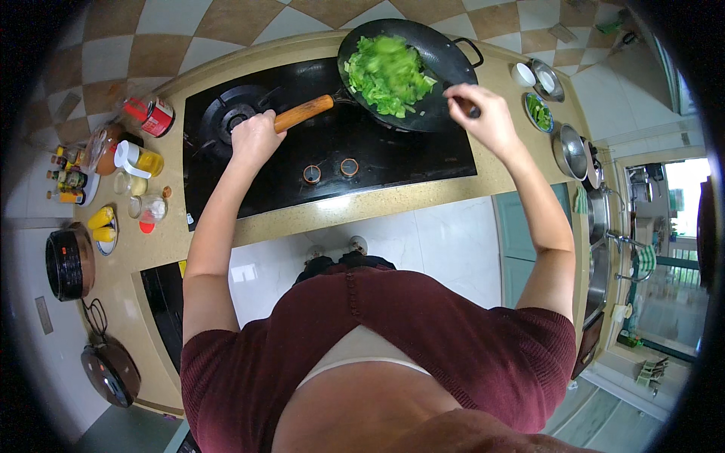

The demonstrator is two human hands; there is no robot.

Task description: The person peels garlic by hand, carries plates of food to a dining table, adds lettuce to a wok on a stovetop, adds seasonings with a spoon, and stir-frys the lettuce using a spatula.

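Observation:
My left hand (255, 139) is closed around the wooden handle (306, 112) of a black wok (447, 54), near the handle's end. The wok sits over the right side of a black glass gas cooktop (340, 147). Chopped green leafy vegetables (388, 79) lie heaped in it, partly blurred by motion. Over the wok's right rim, my right hand (481, 116) grips the dark brown handle (465, 106) of a cooking utensil. The utensil's working end is hidden or too blurred to make out.
An uncovered burner (235, 116) and two knobs (330, 170) are on the cooktop. Oil jug (139, 159), jars (148, 208) and sauce bottles (69, 180) stand left. At right are a plate of cut greens (538, 113), a white bowl (523, 75) and a metal colander (570, 152).

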